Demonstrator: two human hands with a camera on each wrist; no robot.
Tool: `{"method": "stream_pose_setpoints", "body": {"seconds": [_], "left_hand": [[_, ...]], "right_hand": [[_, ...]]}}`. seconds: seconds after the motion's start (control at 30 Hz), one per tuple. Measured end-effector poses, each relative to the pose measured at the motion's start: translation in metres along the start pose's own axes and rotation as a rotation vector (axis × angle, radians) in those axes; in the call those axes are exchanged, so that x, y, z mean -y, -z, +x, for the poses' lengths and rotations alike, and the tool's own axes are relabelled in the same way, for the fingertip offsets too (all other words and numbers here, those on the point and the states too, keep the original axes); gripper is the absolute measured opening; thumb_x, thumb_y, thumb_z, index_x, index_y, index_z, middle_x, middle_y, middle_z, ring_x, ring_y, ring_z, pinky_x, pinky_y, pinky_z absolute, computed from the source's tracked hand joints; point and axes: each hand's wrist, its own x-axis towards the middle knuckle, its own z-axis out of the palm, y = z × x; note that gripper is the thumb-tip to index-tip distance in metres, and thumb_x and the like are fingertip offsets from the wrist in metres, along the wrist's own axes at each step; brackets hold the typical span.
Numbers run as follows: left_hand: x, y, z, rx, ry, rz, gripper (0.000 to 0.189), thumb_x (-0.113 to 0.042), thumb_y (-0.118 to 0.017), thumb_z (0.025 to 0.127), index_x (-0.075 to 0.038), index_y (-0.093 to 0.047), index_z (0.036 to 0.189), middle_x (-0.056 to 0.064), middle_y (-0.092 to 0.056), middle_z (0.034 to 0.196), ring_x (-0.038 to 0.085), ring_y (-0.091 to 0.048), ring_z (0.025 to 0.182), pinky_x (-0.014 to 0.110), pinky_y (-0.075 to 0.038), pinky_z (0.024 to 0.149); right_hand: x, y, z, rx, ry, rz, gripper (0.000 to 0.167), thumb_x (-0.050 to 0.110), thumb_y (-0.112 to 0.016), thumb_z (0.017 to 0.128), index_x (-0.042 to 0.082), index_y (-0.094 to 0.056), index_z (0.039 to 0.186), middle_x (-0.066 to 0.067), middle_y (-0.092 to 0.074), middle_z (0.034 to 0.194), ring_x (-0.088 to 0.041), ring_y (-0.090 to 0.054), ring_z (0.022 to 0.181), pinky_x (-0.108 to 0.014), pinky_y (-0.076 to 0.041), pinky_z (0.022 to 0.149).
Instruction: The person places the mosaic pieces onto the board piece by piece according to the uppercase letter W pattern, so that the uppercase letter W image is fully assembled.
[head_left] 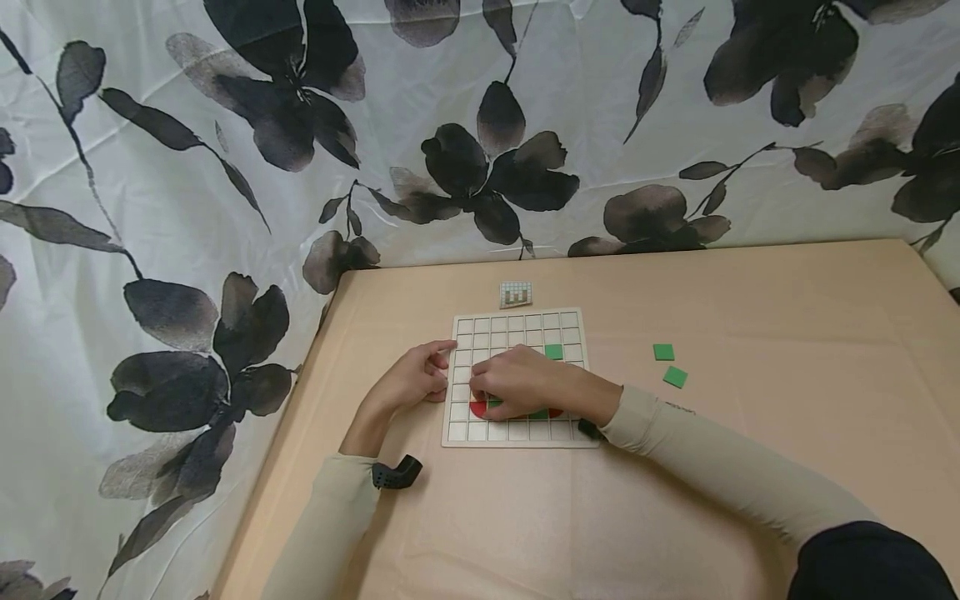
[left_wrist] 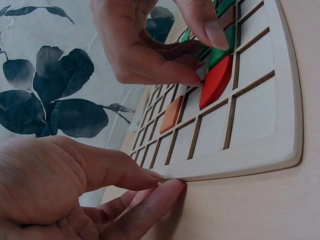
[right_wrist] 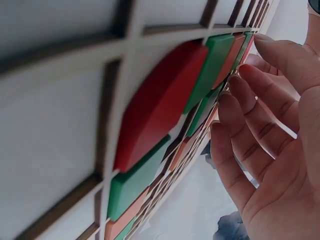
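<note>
A white grid board (head_left: 517, 444) with raised square cells lies on the table. My left hand (head_left: 412, 375) pinches its left edge, thumb and fingertips meeting at the rim in the left wrist view. Over the lower part of the board, my right hand (head_left: 517, 379) touches tiles with bent, spread fingers. Its thumb rests at a green tile (left_wrist: 225, 50), a fingertip at a red rounded tile (left_wrist: 216, 82). An orange tile (left_wrist: 171, 115) sits in a cell nearby. Another red rounded tile (right_wrist: 162, 100) adjoins green and orange tiles. The hand hides several tiles from the head view.
Two loose green tiles (head_left: 663, 352) lie on the table right of the board. A small card with a grid picture (head_left: 516, 293) is behind the board. Floral fabric (head_left: 180, 400) hangs along the table's left and far edges.
</note>
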Motion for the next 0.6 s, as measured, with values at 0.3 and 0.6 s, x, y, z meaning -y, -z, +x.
{"method": "stream_pose_setpoints", "body": {"seconds": [0.3,0.6], "left_hand": [[-0.002,-0.002,-0.001,-0.018,0.026,0.002,0.068,0.017,-0.056,0.090,-0.010,-0.046,0.152,0.015,-0.047,0.112,0.020,-0.055,0.082,0.030,-0.058,0.067],[-0.003,-0.004,0.000,-0.030,0.029,0.003,0.069,0.016,-0.057,0.090,-0.011,-0.046,0.152,0.015,-0.047,0.112,0.022,-0.056,0.084,0.031,-0.058,0.066]], "right_hand": [[-0.009,0.007,-0.016,0.025,-0.026,0.090,0.013,0.037,-0.071,0.091,0.024,-0.069,0.095,0.011,-0.061,0.089,-0.002,-0.053,0.072,-0.025,-0.047,0.060],[-0.020,0.016,-0.037,0.037,-0.060,0.136,0.014,0.036,-0.071,0.093,0.023,-0.072,0.096,0.009,-0.059,0.087,-0.006,-0.051,0.074,-0.025,-0.042,0.060]]}}
